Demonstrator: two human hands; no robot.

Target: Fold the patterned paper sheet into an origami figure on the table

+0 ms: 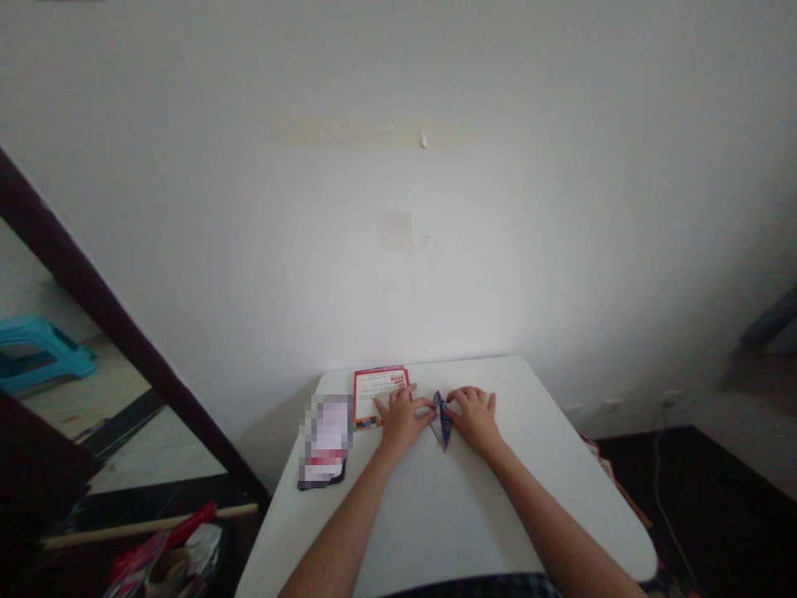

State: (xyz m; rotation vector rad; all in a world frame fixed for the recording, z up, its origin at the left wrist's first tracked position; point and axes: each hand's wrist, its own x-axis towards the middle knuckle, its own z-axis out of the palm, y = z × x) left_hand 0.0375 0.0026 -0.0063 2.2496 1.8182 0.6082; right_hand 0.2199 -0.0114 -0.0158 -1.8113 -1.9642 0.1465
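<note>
A small folded paper piece (442, 422), blue and purple with a pale side, lies on the white table (448, 515) and narrows to a point toward me. From its left side, my left hand (403, 418) pinches the paper's edge, its other fingers spread over a red-bordered printed sheet. My right hand (476, 415) grips the opposite edge with thumb and forefinger, the remaining fingers bent on the tabletop. The fingertips partly hide the middle of the paper.
The red-bordered sheet (367, 394) lies left of the paper. Beside it rests a phone (327, 440) with a blurred screen. A wall (398, 299) stands behind the table. At the left are a doorway, a blue stool (78, 359) and a wooden stick (149, 527).
</note>
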